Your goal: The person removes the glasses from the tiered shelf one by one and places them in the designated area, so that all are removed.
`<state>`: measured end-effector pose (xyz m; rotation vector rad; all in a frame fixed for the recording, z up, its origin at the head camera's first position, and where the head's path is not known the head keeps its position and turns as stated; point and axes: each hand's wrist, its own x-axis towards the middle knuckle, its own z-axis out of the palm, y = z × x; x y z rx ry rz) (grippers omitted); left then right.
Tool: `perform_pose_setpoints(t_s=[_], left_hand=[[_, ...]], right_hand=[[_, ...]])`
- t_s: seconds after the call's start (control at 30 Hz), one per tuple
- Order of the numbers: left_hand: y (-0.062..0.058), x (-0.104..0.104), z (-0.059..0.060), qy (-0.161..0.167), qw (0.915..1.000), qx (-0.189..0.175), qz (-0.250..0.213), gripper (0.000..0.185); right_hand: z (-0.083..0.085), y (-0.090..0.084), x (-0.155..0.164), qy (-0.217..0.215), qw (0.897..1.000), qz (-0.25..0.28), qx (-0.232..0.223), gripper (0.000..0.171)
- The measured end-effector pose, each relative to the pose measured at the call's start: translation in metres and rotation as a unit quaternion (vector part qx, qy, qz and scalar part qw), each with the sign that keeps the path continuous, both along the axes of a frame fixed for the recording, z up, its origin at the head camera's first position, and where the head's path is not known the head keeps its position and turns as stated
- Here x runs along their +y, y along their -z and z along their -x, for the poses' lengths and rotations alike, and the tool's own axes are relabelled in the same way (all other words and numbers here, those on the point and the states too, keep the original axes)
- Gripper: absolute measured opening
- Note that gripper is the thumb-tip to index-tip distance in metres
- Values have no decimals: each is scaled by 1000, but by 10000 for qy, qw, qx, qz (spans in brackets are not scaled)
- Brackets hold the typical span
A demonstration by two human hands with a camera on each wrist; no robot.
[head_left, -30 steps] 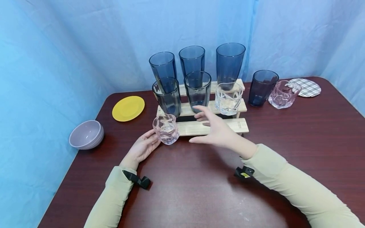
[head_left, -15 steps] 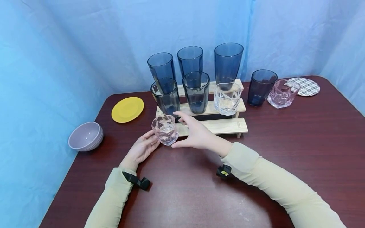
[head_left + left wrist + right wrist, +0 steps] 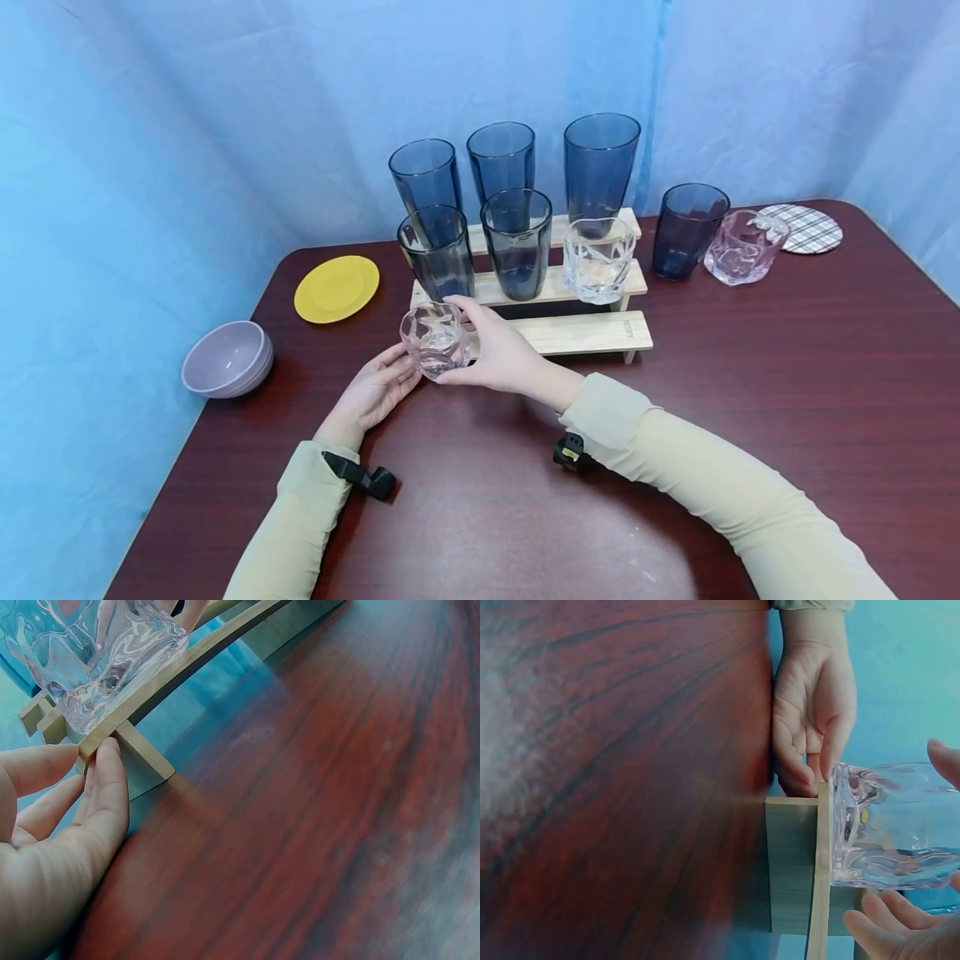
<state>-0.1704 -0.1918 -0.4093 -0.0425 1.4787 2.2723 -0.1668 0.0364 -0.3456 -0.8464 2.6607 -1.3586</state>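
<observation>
Rack (image 3: 581, 332) end pinched by left hand (image 3: 375, 392); right hand (image 3: 510, 357) curled wide round pink glass (image 3: 433, 343).

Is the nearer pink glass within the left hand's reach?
Likely yes, once freed: the left hand pinches the wooden rack beside the pink glass, whose left side looks unobstructed.

Left arm (image 3: 292, 521) is angled in from near left; left hand (image 3: 373, 396) is turned palm rightward, thumb (image 3: 45, 763) and fingers (image 3: 109, 791) pinched. Right arm (image 3: 697, 467) is extended from near right; right hand (image 3: 504, 352) is curved, right thumb (image 3: 461, 377) placed nearer than right index finger (image 3: 468, 306).
</observation>
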Motion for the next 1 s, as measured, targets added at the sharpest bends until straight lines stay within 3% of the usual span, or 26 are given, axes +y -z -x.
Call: perform_pose_setpoints(t_s=[0.27, 0.57, 1.0], left_hand=[[0, 0, 0, -18, 9999, -35, -96, 32], [2, 1, 0, -25, 9998, 30, -216, 29], [2, 0, -1, 88, 9994, 165, -288, 32]], right_hand=[[0, 3, -8, 230, 9997, 76, -65, 95], [-3, 4, -18, 855, 9960, -190, 182, 85], [-2, 7, -19, 921, 9950, -238, 314, 85]])
